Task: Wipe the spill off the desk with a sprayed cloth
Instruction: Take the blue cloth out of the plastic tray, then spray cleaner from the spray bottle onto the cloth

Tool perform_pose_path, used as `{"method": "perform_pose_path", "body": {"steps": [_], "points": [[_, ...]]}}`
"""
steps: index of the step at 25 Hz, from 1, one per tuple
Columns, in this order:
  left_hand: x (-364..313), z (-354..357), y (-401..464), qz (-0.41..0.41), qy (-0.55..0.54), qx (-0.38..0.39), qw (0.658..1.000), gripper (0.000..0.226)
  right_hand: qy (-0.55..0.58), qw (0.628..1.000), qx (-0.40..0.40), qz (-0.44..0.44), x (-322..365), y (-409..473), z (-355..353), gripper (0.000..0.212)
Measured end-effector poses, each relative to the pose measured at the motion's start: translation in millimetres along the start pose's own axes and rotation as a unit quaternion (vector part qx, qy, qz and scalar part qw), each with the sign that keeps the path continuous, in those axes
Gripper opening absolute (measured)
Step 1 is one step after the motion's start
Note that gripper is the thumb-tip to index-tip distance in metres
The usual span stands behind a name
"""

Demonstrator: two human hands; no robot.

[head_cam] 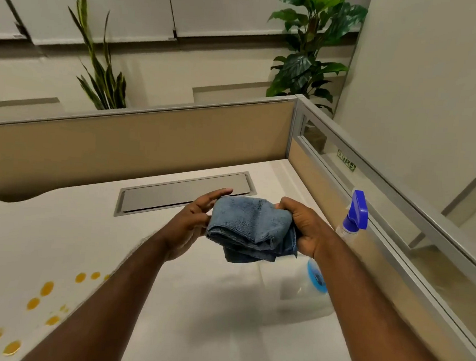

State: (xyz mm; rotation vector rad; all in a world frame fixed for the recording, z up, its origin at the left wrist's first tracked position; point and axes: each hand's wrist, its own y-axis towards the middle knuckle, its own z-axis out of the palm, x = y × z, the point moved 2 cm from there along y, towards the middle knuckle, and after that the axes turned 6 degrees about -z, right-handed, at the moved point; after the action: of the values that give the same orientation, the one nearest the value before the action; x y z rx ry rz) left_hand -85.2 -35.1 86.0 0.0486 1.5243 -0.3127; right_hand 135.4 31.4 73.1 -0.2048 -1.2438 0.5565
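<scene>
Both hands hold a folded blue cloth (252,227) in the air above the white surface (220,334). The right hand (302,227) closes its grip on the cloth's right end, fingers curled over the bunched edge. The left hand (197,219) is looser: its fingers lie half open along the cloth's left side, thumb and fingertips touching the fold rather than clamping it, so it seems to steady or shape the cloth more than carry it.

Just beside the right wrist, toward the partition (391,227), stands a spray bottle (354,214) with a blue trigger head, upright and untouched. A clear container with a blue lid (316,276) sits below the right forearm, partly hidden by it. The spill (46,289), a scatter of orange-yellow drops, lies well apart at the lower left of the surface, beyond the left forearm, and looks unwiped.

The step in hand appears to be readying the cloth, folding it into a pad. Whether it is already sprayed cannot be told. If not, the next move calls for one hand to free itself, take the bottle and wet the cloth; then the pad must travel left, across the body, and press down over the drops.
</scene>
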Motion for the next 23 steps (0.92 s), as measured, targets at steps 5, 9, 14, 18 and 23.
{"method": "perform_pose_path", "body": {"steps": [5,9,14,18,23], "points": [[13.5,-6.9,-23.6,-0.002,0.073,-0.035,0.997,0.043,0.020,0.989,0.088,0.115,-36.0,6.1,8.9,0.014],[22.9,2.3,-33.1,-0.015,-0.011,-0.128,0.992,0.036,0.004,0.983,0.140,0.121,-56.5,-2.8,19.9,0.049],[37.0,-3.1,-40.5,-0.075,-0.085,-0.256,0.960,0.037,-0.140,0.986,-0.082,-0.049,-75.0,-11.2,0.7,0.039],[54.0,-12.5,-45.1,-0.112,-0.096,-0.298,0.943,0.038,-0.235,0.843,-0.298,-0.382,-93.0,-48.4,-31.1,0.021],[57.0,-25.1,-51.0,-0.109,-0.111,-0.324,0.933,0.036,-0.249,0.693,-0.494,-0.461,-99.1,-61.5,-81.4,0.047]]}}
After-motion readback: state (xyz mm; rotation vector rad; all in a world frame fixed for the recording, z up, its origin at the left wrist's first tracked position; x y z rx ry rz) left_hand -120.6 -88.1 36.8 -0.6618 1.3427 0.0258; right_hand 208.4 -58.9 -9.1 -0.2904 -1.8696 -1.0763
